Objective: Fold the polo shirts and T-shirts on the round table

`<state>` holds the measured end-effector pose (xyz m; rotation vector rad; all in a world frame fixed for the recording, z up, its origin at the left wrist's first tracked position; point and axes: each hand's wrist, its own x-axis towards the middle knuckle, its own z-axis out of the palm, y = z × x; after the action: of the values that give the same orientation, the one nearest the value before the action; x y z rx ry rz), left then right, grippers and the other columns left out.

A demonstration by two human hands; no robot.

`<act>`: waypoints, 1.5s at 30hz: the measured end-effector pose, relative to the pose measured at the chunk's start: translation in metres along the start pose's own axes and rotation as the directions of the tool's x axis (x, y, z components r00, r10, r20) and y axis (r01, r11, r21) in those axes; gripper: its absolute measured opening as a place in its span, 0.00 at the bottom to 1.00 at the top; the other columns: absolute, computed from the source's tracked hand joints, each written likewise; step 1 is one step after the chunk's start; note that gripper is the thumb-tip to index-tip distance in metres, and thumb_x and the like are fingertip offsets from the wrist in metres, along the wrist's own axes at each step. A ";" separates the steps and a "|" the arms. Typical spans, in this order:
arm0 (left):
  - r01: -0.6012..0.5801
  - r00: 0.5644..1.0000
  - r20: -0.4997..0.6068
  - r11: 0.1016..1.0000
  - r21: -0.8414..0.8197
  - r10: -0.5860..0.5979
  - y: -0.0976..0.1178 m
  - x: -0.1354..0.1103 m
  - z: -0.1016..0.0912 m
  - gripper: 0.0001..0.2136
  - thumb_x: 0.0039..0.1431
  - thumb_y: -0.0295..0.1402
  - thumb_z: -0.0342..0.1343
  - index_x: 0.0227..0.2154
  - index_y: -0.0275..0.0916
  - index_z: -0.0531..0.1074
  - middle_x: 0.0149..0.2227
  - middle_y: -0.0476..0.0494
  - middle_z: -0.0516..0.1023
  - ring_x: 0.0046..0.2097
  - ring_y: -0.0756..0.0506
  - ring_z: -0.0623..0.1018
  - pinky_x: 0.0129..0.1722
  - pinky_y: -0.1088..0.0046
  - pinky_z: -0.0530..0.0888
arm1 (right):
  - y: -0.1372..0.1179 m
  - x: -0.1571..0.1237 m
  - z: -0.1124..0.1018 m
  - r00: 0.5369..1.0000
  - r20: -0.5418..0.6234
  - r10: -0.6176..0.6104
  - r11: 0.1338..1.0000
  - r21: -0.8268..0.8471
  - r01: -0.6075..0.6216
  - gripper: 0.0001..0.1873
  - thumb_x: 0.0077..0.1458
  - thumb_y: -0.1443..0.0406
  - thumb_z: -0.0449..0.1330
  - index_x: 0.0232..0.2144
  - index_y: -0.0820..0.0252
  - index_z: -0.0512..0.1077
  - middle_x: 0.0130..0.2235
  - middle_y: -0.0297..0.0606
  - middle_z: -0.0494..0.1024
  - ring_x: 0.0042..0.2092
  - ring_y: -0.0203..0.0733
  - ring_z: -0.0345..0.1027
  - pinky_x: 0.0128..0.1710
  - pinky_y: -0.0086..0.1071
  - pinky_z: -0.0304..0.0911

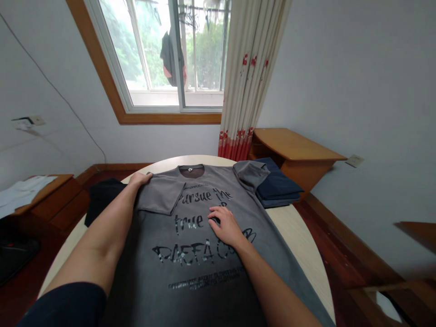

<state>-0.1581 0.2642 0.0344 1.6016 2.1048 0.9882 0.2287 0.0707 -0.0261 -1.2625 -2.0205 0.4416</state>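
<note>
A grey T-shirt (211, 261) with black lettering lies spread front side up, its collar toward the window. My left hand (140, 178) is closed on the shirt's edge at the left shoulder. The left sleeve (160, 194) is folded inward over part of the print. On the chest rests my right hand (223, 222), with nothing held and its fingers apart and slightly bent. The right sleeve (250, 175) sticks out toward a folded dark blue stack.
The stack of folded dark clothes (279, 184) sits at the round table's (315, 254) back right. Black cloth (105, 197) lies at its left edge. Behind stand a wooden desk (296, 143) and a curtain (254, 68). Another wooden piece with papers (23, 193) is at left.
</note>
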 end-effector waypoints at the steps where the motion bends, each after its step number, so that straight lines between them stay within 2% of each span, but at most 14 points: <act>1: 0.093 0.995 0.029 0.994 0.058 -0.095 0.003 0.006 0.001 0.13 0.47 0.44 0.61 0.25 0.38 0.73 0.35 0.28 0.81 0.49 0.27 0.77 0.48 0.54 0.70 | 0.000 0.000 0.000 1.000 -0.001 0.000 1.000 -0.001 0.000 0.07 0.56 0.69 0.62 0.37 0.55 0.78 0.52 0.41 0.78 0.54 0.48 0.69 0.56 0.46 0.62; 3: 0.210 0.976 0.037 0.972 0.110 -0.215 0.007 0.016 0.004 0.13 0.44 0.44 0.61 0.26 0.40 0.75 0.35 0.29 0.81 0.47 0.26 0.78 0.47 0.51 0.71 | 0.000 0.000 0.000 1.000 -0.003 -0.001 1.000 0.000 0.001 0.07 0.57 0.69 0.62 0.37 0.54 0.79 0.51 0.41 0.79 0.54 0.48 0.69 0.56 0.46 0.62; 8: 0.068 0.960 -0.257 0.981 -0.184 -0.114 -0.003 0.026 0.010 0.12 0.43 0.45 0.61 0.26 0.43 0.76 0.28 0.36 0.80 0.38 0.30 0.79 0.43 0.50 0.74 | 0.000 0.000 0.000 1.000 -0.006 -0.004 1.000 0.001 0.004 0.07 0.56 0.69 0.62 0.37 0.54 0.78 0.51 0.41 0.79 0.54 0.49 0.70 0.56 0.46 0.62; 10: 0.050 0.953 -0.284 0.981 -0.187 -0.103 -0.007 0.025 0.011 0.11 0.44 0.44 0.61 0.27 0.43 0.76 0.27 0.37 0.80 0.37 0.31 0.79 0.43 0.50 0.74 | 0.000 0.000 0.000 1.000 -0.004 -0.006 1.000 0.000 0.006 0.07 0.56 0.69 0.62 0.37 0.54 0.78 0.51 0.41 0.79 0.54 0.49 0.70 0.56 0.47 0.62; 12: 0.057 0.968 -0.240 0.996 -0.071 -0.072 -0.008 0.022 0.009 0.12 0.48 0.43 0.59 0.30 0.41 0.77 0.30 0.35 0.80 0.39 0.31 0.79 0.43 0.51 0.75 | 0.000 0.000 0.000 1.000 -0.003 -0.006 1.000 -0.001 0.006 0.07 0.57 0.68 0.62 0.37 0.54 0.78 0.51 0.41 0.78 0.54 0.48 0.70 0.57 0.47 0.61; 14: 0.042 0.989 -0.146 0.987 0.153 -0.020 -0.003 0.016 0.007 0.15 0.54 0.42 0.56 0.37 0.36 0.77 0.38 0.29 0.81 0.44 0.30 0.79 0.46 0.50 0.74 | 0.001 0.000 0.000 1.000 -0.004 -0.009 1.000 0.000 0.009 0.07 0.57 0.68 0.62 0.37 0.54 0.79 0.51 0.41 0.78 0.54 0.48 0.70 0.57 0.47 0.62; 18: -0.091 0.996 0.045 0.894 0.439 0.079 0.011 -0.008 0.014 0.25 0.59 0.43 0.54 0.52 0.27 0.73 0.57 0.18 0.72 0.59 0.25 0.71 0.56 0.46 0.67 | 0.000 0.000 0.000 1.000 -0.006 -0.012 1.000 -0.003 0.012 0.07 0.57 0.68 0.62 0.37 0.54 0.79 0.51 0.41 0.78 0.54 0.48 0.69 0.57 0.46 0.62; 23: -0.306 0.933 0.335 0.787 0.535 0.136 0.002 -0.056 0.032 0.33 0.65 0.55 0.43 0.65 0.41 0.64 0.71 0.32 0.54 0.70 0.27 0.56 0.65 0.41 0.54 | 0.001 0.000 0.001 1.000 0.002 -0.015 1.000 -0.009 0.015 0.07 0.57 0.68 0.62 0.37 0.54 0.79 0.51 0.41 0.78 0.54 0.48 0.69 0.56 0.47 0.62; 27: -0.311 0.929 0.350 0.770 0.558 0.122 -0.005 -0.073 0.034 0.34 0.66 0.56 0.35 0.69 0.45 0.57 0.73 0.38 0.48 0.72 0.29 0.51 0.66 0.42 0.50 | 0.002 0.000 0.002 1.000 0.002 -0.021 1.000 -0.005 0.021 0.08 0.57 0.68 0.61 0.38 0.55 0.79 0.52 0.42 0.78 0.54 0.48 0.69 0.57 0.47 0.62; 31: -0.313 0.938 0.304 0.786 0.534 0.167 0.007 -0.057 0.032 0.31 0.67 0.52 0.38 0.66 0.42 0.63 0.71 0.34 0.53 0.71 0.27 0.54 0.64 0.37 0.50 | 0.003 0.001 0.002 1.000 0.000 -0.022 1.000 -0.011 0.022 0.07 0.57 0.68 0.61 0.38 0.54 0.79 0.52 0.42 0.78 0.54 0.48 0.69 0.57 0.48 0.62; 33: -0.328 0.940 0.263 0.791 0.517 0.217 0.013 -0.041 0.031 0.26 0.67 0.45 0.41 0.62 0.41 0.69 0.68 0.32 0.63 0.68 0.27 0.61 0.64 0.37 0.49 | 0.004 0.001 0.002 1.000 -0.001 -0.025 1.000 -0.012 0.025 0.07 0.57 0.68 0.61 0.38 0.54 0.79 0.52 0.42 0.78 0.54 0.48 0.69 0.58 0.48 0.61; 37: -0.331 0.938 0.274 0.779 0.533 0.211 0.018 -0.008 0.022 0.13 0.60 0.34 0.53 0.42 0.39 0.80 0.48 0.32 0.81 0.54 0.29 0.75 0.65 0.36 0.45 | 0.005 0.000 0.002 1.000 0.002 -0.029 1.000 -0.005 0.029 0.07 0.57 0.68 0.61 0.38 0.55 0.79 0.52 0.42 0.78 0.54 0.48 0.69 0.57 0.47 0.62; 42: -0.388 0.916 0.316 0.754 0.531 0.249 0.020 0.016 0.004 0.01 0.51 0.27 0.63 0.27 0.37 0.76 0.34 0.40 0.80 0.54 0.34 0.73 0.66 0.39 0.41 | 0.003 0.000 0.001 1.000 -0.006 -0.019 1.000 -0.004 0.019 0.07 0.57 0.68 0.62 0.37 0.55 0.79 0.51 0.41 0.78 0.54 0.48 0.69 0.57 0.46 0.62; 45: -0.399 0.914 0.299 0.737 0.546 0.273 0.021 0.017 -0.001 0.03 0.53 0.28 0.63 0.27 0.35 0.75 0.38 0.38 0.78 0.56 0.33 0.71 0.66 0.40 0.43 | 0.001 0.000 0.000 1.000 -0.002 -0.012 1.000 -0.003 0.012 0.07 0.57 0.68 0.62 0.37 0.55 0.79 0.51 0.41 0.79 0.54 0.48 0.70 0.57 0.46 0.62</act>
<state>-0.1491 0.2832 0.0519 2.3418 2.1400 0.1961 0.2289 0.0716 -0.0266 -1.2515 -2.0267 0.4315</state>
